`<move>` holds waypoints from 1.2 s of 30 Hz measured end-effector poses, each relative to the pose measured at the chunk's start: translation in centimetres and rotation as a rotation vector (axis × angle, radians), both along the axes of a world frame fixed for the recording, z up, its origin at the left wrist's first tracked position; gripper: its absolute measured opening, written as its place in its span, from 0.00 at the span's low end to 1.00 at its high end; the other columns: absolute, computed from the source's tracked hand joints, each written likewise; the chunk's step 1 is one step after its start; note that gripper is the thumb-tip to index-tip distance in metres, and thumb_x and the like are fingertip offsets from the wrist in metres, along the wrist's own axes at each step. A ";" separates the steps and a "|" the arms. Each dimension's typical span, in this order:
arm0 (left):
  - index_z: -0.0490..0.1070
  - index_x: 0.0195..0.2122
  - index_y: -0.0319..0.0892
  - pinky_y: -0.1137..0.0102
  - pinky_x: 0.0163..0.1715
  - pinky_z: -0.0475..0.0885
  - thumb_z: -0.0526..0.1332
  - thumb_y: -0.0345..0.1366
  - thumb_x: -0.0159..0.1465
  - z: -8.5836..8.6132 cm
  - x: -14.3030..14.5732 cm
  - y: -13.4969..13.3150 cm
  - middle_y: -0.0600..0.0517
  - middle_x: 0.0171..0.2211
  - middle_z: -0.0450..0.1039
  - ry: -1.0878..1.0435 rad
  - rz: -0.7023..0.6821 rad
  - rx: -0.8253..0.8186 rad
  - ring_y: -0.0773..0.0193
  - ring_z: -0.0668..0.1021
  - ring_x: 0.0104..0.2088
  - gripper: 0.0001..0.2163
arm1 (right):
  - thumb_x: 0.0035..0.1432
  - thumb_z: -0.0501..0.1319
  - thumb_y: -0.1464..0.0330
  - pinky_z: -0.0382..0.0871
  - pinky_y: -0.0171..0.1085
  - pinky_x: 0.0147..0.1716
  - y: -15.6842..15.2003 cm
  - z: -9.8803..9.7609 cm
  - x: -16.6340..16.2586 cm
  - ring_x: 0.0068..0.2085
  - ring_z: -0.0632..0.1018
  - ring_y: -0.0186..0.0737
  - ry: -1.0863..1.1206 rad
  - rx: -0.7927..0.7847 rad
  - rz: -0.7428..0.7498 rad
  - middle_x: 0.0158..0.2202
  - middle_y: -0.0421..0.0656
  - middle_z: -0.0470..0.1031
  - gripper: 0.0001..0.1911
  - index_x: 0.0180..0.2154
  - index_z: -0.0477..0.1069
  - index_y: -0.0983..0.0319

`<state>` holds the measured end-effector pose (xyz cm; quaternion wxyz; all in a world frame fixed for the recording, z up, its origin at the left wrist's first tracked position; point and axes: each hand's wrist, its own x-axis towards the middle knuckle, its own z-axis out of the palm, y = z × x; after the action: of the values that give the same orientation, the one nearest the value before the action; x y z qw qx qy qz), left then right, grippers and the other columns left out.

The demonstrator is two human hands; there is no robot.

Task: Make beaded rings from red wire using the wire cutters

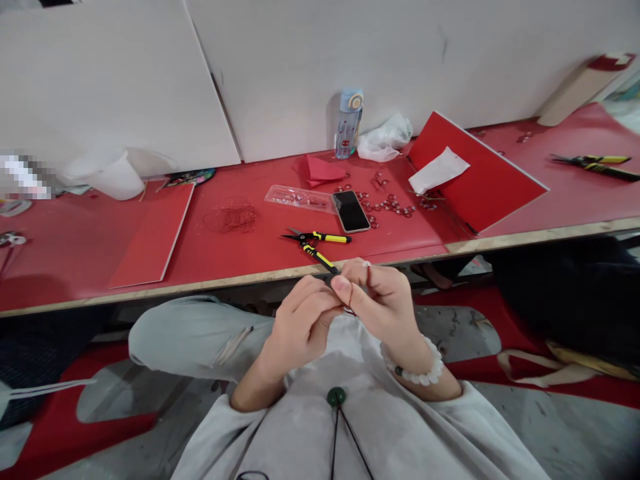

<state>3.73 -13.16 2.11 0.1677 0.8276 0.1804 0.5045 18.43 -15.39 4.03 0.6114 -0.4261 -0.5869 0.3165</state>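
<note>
Just past the table's front edge, above my lap, my left hand (306, 319) and my right hand (383, 300) meet with fingers pinched together. Between the fingertips a thin dark-red piece (349, 310) shows; most of it is hidden, so its kind is unclear. A white bead bracelet circles my right wrist. Nearest to both hands on the table are pliers (314, 241) with yellow and black handles, their handles spread. Behind them lie a phone (351, 212), a clear plastic tray (299, 198) with small pieces, several small red rings (395, 205) and a tangle of thin red strands (233, 217).
A blue bottle (349, 125) and a white plastic bag (385, 138) stand against the white partition. Red boards (155, 233) lie left and lean right (483, 173). More pliers (595, 163) and a beige flask (583, 90) are far right. A white cup (117, 177) sits left.
</note>
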 end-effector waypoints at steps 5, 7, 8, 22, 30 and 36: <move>0.70 0.40 0.43 0.68 0.36 0.76 0.55 0.31 0.75 0.1 -0.2 0.1 0.51 0.32 0.79 -0.009 0.014 -0.018 0.64 0.78 0.33 0.06 | 0.64 0.59 0.42 0.51 0.35 0.19 0.6 0.1 -0.2 0.21 0.56 0.30 0.181 -0.200 0.256 0.18 0.34 0.53 0.34 0.19 0.55 0.58; 0.69 0.39 0.43 0.69 0.35 0.75 0.56 0.30 0.74 0.2 -0.3 0.1 0.52 0.31 0.78 -0.004 0.028 -0.035 0.65 0.77 0.32 0.06 | 0.64 0.59 0.41 0.53 0.35 0.19 0.7 -0.2 -0.2 0.21 0.57 0.30 0.208 -0.203 0.257 0.18 0.34 0.53 0.34 0.19 0.55 0.58; 0.69 0.38 0.44 0.70 0.35 0.74 0.56 0.29 0.73 0.2 -0.3 0.0 0.52 0.31 0.78 0.004 0.032 -0.050 0.66 0.77 0.32 0.06 | 0.64 0.58 0.41 0.54 0.35 0.19 0.7 -0.3 -0.2 0.21 0.58 0.31 0.209 -0.200 0.250 0.18 0.35 0.53 0.34 0.19 0.55 0.58; 0.68 0.36 0.44 0.71 0.32 0.72 0.59 0.26 0.69 -0.2 -0.2 0.1 0.53 0.30 0.76 0.064 0.040 -0.087 0.66 0.75 0.30 0.07 | 0.63 0.58 0.39 0.64 0.37 0.23 1.5 -0.7 1.3 0.20 0.66 0.33 0.092 -0.248 0.188 0.15 0.38 0.65 0.36 0.16 0.62 0.58; 0.70 0.39 0.43 0.68 0.34 0.75 0.58 0.28 0.71 -0.8 0.2 0.3 0.51 0.30 0.77 -0.052 0.169 0.151 0.64 0.77 0.30 0.05 | 0.59 0.60 0.40 0.44 0.34 0.17 1.4 -1.5 0.6 0.19 0.52 0.27 -0.027 -0.363 0.206 0.14 0.33 0.49 0.36 0.15 0.51 0.57; 0.70 0.37 0.44 0.68 0.32 0.75 0.59 0.29 0.72 -0.7 -0.1 0.4 0.52 0.29 0.79 -0.058 0.248 0.147 0.65 0.77 0.29 0.05 | 0.65 0.60 0.45 0.55 0.32 0.18 0.3 -2.5 0.2 0.19 0.57 0.29 0.120 -0.159 0.113 0.16 0.34 0.58 0.31 0.19 0.59 0.58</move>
<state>3.66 -12.74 1.39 0.0484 0.7940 0.2388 0.5570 18.62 -15.14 1.48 0.5908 -0.4198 -0.5454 0.4210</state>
